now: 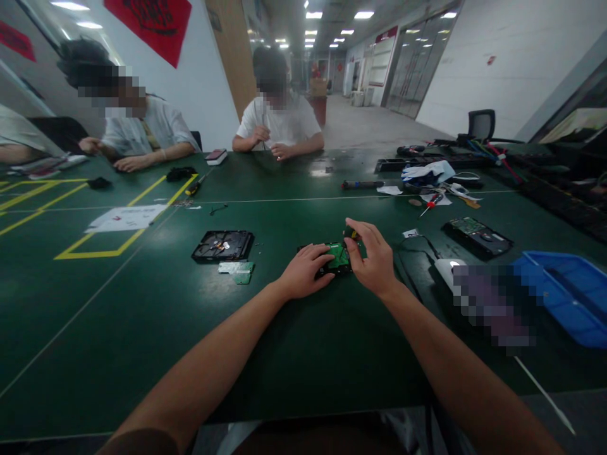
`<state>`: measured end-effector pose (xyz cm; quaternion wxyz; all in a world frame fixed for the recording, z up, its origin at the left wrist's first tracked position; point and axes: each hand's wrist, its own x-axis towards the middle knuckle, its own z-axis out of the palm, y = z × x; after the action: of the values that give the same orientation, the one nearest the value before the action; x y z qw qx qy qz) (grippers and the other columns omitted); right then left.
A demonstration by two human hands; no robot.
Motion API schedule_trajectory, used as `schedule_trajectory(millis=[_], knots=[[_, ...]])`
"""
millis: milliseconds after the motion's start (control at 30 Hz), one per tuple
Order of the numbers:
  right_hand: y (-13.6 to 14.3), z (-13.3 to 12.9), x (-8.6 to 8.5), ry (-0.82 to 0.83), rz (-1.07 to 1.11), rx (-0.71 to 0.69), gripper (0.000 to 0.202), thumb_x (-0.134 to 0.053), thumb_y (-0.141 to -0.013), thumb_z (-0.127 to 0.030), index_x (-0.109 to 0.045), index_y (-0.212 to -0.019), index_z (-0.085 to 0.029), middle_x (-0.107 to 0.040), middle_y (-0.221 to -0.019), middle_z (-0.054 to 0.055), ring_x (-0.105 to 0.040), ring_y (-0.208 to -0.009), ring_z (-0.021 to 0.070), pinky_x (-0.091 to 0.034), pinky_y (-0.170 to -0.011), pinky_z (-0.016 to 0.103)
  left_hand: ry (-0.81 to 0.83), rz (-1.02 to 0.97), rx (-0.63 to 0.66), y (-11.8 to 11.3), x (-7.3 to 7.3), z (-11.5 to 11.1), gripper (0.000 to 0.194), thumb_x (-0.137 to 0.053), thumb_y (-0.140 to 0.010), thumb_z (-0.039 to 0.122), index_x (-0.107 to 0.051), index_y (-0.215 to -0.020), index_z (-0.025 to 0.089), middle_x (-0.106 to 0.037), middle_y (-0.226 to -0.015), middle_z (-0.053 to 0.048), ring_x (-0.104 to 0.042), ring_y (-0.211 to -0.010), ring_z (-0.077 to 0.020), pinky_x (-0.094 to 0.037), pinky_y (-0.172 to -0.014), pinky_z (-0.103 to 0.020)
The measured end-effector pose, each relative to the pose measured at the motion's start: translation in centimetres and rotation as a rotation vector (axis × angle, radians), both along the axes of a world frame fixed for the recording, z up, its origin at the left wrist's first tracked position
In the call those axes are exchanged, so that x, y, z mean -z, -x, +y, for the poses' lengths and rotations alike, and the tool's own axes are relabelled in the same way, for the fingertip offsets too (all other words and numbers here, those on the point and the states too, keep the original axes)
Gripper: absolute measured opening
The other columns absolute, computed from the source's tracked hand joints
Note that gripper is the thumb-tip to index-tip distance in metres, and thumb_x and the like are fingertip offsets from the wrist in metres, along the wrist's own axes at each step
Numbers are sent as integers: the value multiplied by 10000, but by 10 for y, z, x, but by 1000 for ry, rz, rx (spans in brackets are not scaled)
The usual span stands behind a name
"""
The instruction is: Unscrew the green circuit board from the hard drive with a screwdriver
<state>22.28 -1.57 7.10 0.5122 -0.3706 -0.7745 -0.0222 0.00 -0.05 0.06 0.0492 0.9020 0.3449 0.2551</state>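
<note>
A hard drive with a green circuit board point(338, 254) lies on the dark green table point(190, 341), in front of me. My left hand point(306, 270) rests over its left part, fingers wrapped on the drive and covering much of it. A screwdriver with a yellow and black handle point(351, 233) is pinched in my right hand point(372, 256), its shaft angled down to the board's right part. To the left sit another black drive point(224, 245) and a detached green and silver circuit board point(243, 272). Small screws are scattered beside them.
On the right are another drive point(477, 236), a blue tray point(569, 294), a blurred device with a cable point(488, 303), a red screwdriver point(432, 202) and gloves point(428, 172). Two people sit across the table; part of another person shows far left. Paper point(124, 218) lies left.
</note>
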Motion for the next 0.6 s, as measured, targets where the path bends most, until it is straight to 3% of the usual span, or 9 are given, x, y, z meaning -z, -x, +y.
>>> schedule_trajectory(millis=[167,467,600], knots=[[0,-1,0,2,14,31,397,-653,-982,-281,-605,-1374,-319,-659,-1181,82,-670,-1060,248,-613,-915,443,-11,-4,5,0,-1,0,500,-635,-971,464,-566,-1406,227,-534,-1522,-134,-503,-1428,-334,-363,-1236,-607],[1,0,2,12,4,20,452,-591,-1004,-211,-542,-1443,-305,-700,-1290,73,-703,-1049,238,-601,-963,463,-9,-14,12,1,-2,-1,489,-629,-975,466,-572,-1400,230,-539,-1520,-131,-501,-1431,-340,-372,-1226,-618],[0,1,1,-4,4,33,422,-639,-987,-240,-575,-1398,-309,-697,-1233,75,-689,-1048,244,-610,-922,451,-16,-13,9,1,1,1,500,-629,-974,473,-568,-1405,226,-540,-1515,-133,-500,-1430,-337,-375,-1225,-612]])
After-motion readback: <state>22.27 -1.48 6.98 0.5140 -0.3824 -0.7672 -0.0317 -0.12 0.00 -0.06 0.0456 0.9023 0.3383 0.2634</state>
